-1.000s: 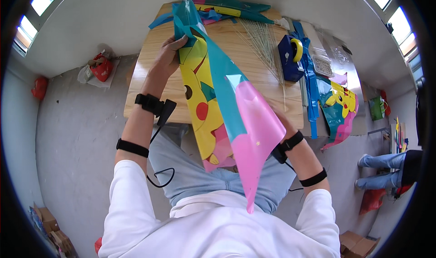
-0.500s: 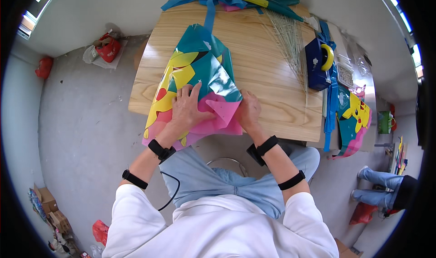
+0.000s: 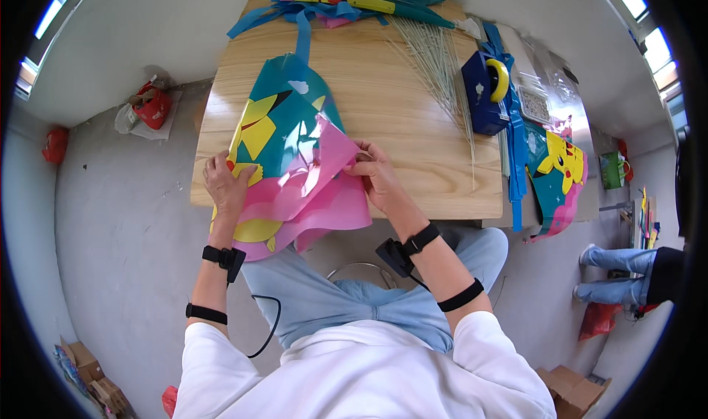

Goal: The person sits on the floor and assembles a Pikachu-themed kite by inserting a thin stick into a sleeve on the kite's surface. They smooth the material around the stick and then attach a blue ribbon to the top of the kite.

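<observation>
A glossy plastic kite sheet (image 3: pixel 291 95), teal and pink with a yellow cartoon figure, lies on the near left of the wooden table (image 3: pixel 398 72). A blue streamer (image 3: pixel 303 39) runs away from its top end. Its pink lower part is folded up over the teal, and the near edge hangs past the table. My left hand (image 3: pixel 226 187) rests on the sheet's left edge, fingers stretched and thumb apart. On the right side, my right hand (image 3: pixel 375 174) pinches the edge of the pink fold between thumb and fingers.
Thin pale rods (image 3: pixel 439 69) lie to the right, beside a blue tape dispenser (image 3: pixel 483 95) with yellow tape. More printed sheets (image 3: pixel 369 2) and blue streamers lie at the far edge. Another printed sheet (image 3: pixel 553 172) hangs over the right side. A person's legs (image 3: pixel 619 271) show at far right.
My left hand has slid left to the sheet's edge. My right hand has moved left and lifted the pink corner up over the teal. The view has shifted slightly.
</observation>
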Demonstrator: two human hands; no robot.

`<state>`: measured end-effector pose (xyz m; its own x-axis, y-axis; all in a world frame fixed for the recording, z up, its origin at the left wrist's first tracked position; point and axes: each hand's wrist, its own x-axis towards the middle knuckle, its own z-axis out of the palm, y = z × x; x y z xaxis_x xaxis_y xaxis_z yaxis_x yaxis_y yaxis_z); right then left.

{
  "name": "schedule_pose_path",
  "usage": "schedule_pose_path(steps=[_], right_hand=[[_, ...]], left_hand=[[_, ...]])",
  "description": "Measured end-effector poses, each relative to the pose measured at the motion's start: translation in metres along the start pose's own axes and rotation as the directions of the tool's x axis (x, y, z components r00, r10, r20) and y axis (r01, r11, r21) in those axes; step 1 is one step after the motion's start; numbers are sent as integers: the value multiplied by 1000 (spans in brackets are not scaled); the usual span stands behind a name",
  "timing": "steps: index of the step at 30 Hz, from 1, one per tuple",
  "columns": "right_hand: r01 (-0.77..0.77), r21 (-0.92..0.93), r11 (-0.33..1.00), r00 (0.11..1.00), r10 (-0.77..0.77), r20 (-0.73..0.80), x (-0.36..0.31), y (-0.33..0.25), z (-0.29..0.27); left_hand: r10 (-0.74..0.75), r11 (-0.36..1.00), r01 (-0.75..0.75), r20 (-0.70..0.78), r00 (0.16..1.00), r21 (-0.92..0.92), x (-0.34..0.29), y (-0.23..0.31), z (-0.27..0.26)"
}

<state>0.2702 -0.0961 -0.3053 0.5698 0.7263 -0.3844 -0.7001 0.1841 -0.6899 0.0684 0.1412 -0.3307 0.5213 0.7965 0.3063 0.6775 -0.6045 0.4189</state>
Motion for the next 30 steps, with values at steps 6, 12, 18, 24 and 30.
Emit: schedule_pose_path(steps=[6, 12, 18, 24, 30], right_hand=[[-52, -247, 968, 975, 103, 198, -2, -2, -9], [176, -396, 901, 983, -142, 112, -68, -36, 16], [254, -830, 496, 924, -377, 58, -93, -28, -35], [300, -850, 432, 890, -447, 87, -57, -20, -56], [137, -603, 786, 983, -185, -18, -57, -20, -77]], left_hand=[[-205, 976, 215, 201, 958, -31, 19, -26, 0], [-198, 827, 321, 294, 935, -463, 27, 13, -43], [86, 964, 65, 532, 842, -259, 73, 68, -10], [493, 757, -164, 389, 778, -632, 146, 105, 53], [243, 944, -327, 566, 788, 51, 244, 74, 114]])
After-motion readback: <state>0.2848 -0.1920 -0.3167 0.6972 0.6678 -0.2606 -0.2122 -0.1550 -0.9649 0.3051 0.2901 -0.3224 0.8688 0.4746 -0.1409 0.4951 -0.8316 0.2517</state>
